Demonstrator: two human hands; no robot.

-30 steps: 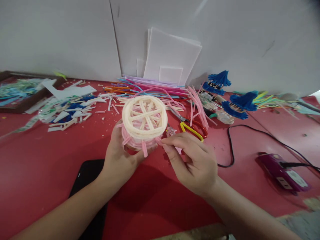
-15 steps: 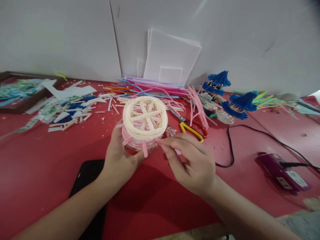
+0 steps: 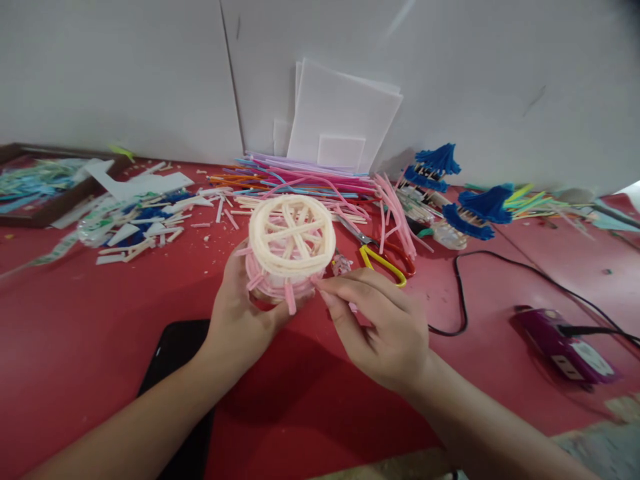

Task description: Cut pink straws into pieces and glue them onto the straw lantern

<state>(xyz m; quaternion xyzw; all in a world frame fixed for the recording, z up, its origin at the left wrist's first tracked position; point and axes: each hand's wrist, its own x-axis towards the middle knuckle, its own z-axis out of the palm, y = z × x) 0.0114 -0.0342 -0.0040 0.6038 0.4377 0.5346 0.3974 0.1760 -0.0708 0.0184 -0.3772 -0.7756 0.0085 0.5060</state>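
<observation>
A round pipe-cleaner model [image 3: 293, 235] is held up over the red table, with a cream spoked wheel on top and a pink ring below that has short pink pegs sticking out. Wrapped around its left side and underside is my left hand [image 3: 245, 313], closed on it. My right hand [image 3: 375, 320] pinches at the ring's right edge, thumb and index fingertip together on a small pink peg [image 3: 316, 281]. The fingertips partly cover that peg. Just behind the right hand lie scissors [image 3: 383, 263] with yellow and red handles.
Several coloured pipe cleaners [image 3: 300, 177] lie along the wall, under leaning white sheets [image 3: 345, 110]. Scraps [image 3: 145, 223] spread at left near a brown tray [image 3: 45, 217]. Blue-roofed models [image 3: 483, 207], a purple power socket [image 3: 565, 347] and its black cable are at right. A black phone [image 3: 175, 373] lies below my left arm.
The model has tilted and shifted very slightly to the right in my left hand. My right hand keeps its pinch at the same edge, barely moved.
</observation>
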